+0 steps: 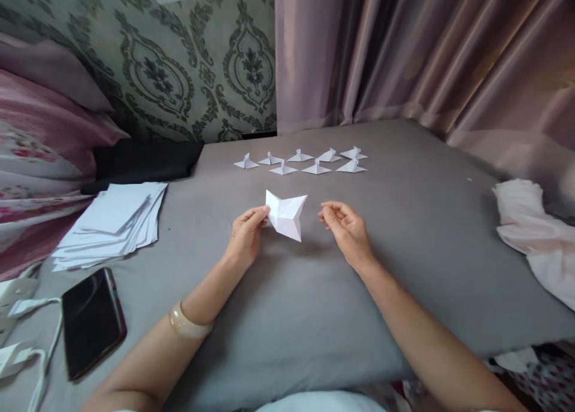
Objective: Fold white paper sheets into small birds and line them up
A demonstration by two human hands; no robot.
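My left hand (247, 229) is closed, pinching the left point of a folded white paper (286, 215) between thumb and fingers. The paper is star-like, with several pointed corners and creases, and is held above the grey surface. To its right, my right hand (347, 229) is apart from the paper, with loosely curled fingers and nothing visible in them. Beyond both hands, several small folded paper figures (317, 167) stand in two rows, each with flat pointed sides and a raised middle.
A stack of white paper sheets (112, 223) lies at the left, in front of a black folded cloth (148, 158). Nearer are a phone (93, 323) and white plugs with cables (27, 307). Pale crumpled fabric (534, 232) lies on the right; curtains (381, 52) hang behind.
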